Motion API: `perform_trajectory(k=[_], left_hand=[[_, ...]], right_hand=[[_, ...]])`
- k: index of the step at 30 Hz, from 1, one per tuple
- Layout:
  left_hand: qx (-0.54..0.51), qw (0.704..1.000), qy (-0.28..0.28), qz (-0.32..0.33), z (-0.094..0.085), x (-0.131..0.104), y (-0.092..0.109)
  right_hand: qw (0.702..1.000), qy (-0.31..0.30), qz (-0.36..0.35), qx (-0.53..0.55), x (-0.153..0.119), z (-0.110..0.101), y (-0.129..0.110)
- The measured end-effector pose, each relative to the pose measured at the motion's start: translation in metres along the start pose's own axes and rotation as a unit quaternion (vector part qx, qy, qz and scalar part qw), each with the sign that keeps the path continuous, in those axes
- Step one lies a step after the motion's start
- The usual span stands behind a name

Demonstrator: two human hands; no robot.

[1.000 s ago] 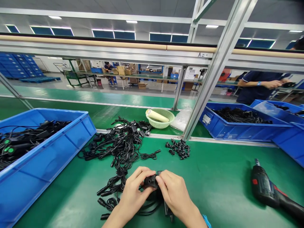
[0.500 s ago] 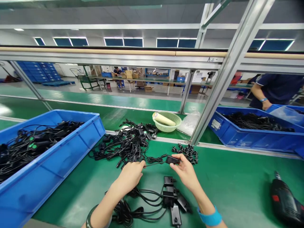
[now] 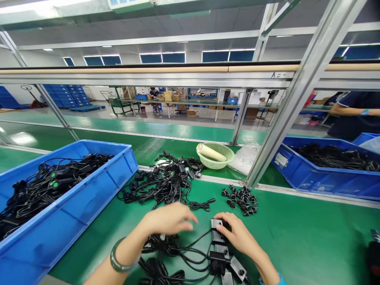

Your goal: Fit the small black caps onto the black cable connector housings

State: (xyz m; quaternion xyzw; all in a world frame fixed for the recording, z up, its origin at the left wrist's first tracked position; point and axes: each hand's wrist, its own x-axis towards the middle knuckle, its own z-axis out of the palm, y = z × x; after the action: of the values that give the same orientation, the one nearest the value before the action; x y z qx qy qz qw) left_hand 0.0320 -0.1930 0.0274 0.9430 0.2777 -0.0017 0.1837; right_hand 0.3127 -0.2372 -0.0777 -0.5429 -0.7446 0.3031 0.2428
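Right hand [image 3: 236, 233] narrow on a black box [image 3: 215, 224] – thumb on its upper face, fingers at its far end, probably to square it up with the other boxes [image 3: 237, 268]. Left hand [image 3: 173, 218] half open, blurred, nothing seen in it, above the cords [image 3: 194, 261].

Box is at the far end of a loose row running toward the near edge of the desk [image 3: 291, 229], well short of the far edge. Can't tell if it overlaps the next one. Cords go off left – likely so they don't lie across the boxes. Small black parts [image 3: 245, 202] sit just beyond the right hand, toward the far edge, likely for easy reach.

Looks: small, rectangular, dark casing, light glare on top, round dark stud near one end. Fine detail partly behind the thumb.
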Motion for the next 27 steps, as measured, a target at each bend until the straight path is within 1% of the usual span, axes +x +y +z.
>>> perform_trajectory(k=[1, 2, 3, 4, 5, 6, 8, 10, 12, 14, 16, 17, 19, 20, 21, 22, 23, 24, 25, 26, 27], left_hand=[[0.029, 0.997, 0.051, -0.041, -0.006, 0.01, -0.018], [0.077, 0.986, 0.106, -0.102, -0.012, 0.021, -0.038], [0.123, 0.967, 0.151, -0.162, -0.017, 0.034, -0.059], [0.164, 0.942, 0.202, -0.213, -0.021, 0.047, -0.079], [0.175, 0.931, 0.223, -0.228, -0.023, 0.06, -0.098], [0.18, 0.929, 0.23, -0.226, -0.025, 0.072, -0.116], [0.182, 0.938, 0.216, -0.199, -0.026, 0.091, -0.143], [0.19, 0.948, 0.192, -0.168, -0.028, 0.101, -0.16], [0.203, 0.95, 0.179, -0.156, -0.033, 0.101, -0.167], [0.22, 0.944, 0.183, -0.166, -0.042, 0.092, -0.166], [0.216, 0.937, 0.217, -0.168, -0.051, 0.076, -0.158], [0.2, 0.932, 0.255, -0.16, -0.056, 0.067, -0.152], [0.132, 0.911, 0.37, -0.123, -0.062, 0.047, -0.135], [0.077, 0.892, 0.435, -0.099, -0.063, 0.038, -0.125], [0.011, 0.866, 0.494, -0.078, -0.063, 0.029, -0.115], [-0.064, 0.835, 0.544, -0.063, -0.062, 0.021, -0.104], [-0.143, 0.8, 0.581, -0.052, -0.059, 0.015, -0.094], [-0.22, 0.765, 0.604, -0.04, -0.055, 0.01, -0.083], [-0.291, 0.734, 0.613, -0.023, -0.05, 0.007, -0.071], [-0.357, 0.709, 0.608, 0.0, -0.044, 0.004, -0.059], [-0.415, 0.693, 0.589, 0.027, -0.038, 0.003, -0.046]], right_hand=[[1.0, 0.008, -0.004, 0.009, 0.0, -0.001, 0.001], [1.0, 0.024, -0.006, 0.018, 0.001, -0.001, 0.001], [0.999, 0.044, -0.004, 0.02, 0.002, -0.002, 0.002], [0.998, 0.065, 0.002, 0.014, 0.002, -0.002, 0.002], [0.996, 0.084, 0.011, 0.0, 0.003, -0.003, 0.002], [0.995, 0.1, 0.022, -0.019, 0.003, -0.005, 0.003], [0.988, 0.131, 0.05, -0.061, 0.004, -0.009, 0.007], [0.977, 0.171, 0.083, -0.1, 0.005, -0.016, 0.013], [0.962, 0.208, 0.106, -0.139, 0.009, -0.022, 0.02], [0.953, 0.226, 0.111, -0.172, 0.016, -0.027, 0.025], [0.949, 0.23, 0.104, -0.19, 0.023, -0.028, 0.028], [0.949, 0.231, 0.098, -0.192, 0.027, -0.028, 0.029], [0.95, 0.237, 0.087, -0.181, 0.03, -0.026, 0.029], [0.952, 0.244, 0.08, -0.168, 0.03, -0.025, 0.029], [0.953, 0.254, 0.072, -0.152, 0.029, -0.024, 0.028], [0.953, 0.265, 0.064, -0.13, 0.028, -0.023, 0.027], [0.954, 0.276, 0.055, -0.104, 0.026, -0.023, 0.024], [0.954, 0.287, 0.046, -0.072, 0.023, -0.023, 0.021], [0.954, 0.295, 0.037, -0.038, 0.021, -0.023, 0.016], [0.954, 0.299, 0.028, -0.002, 0.018, -0.023, 0.01], [0.954, 0.299, 0.018, 0.03, 0.014, -0.023, 0.003]])
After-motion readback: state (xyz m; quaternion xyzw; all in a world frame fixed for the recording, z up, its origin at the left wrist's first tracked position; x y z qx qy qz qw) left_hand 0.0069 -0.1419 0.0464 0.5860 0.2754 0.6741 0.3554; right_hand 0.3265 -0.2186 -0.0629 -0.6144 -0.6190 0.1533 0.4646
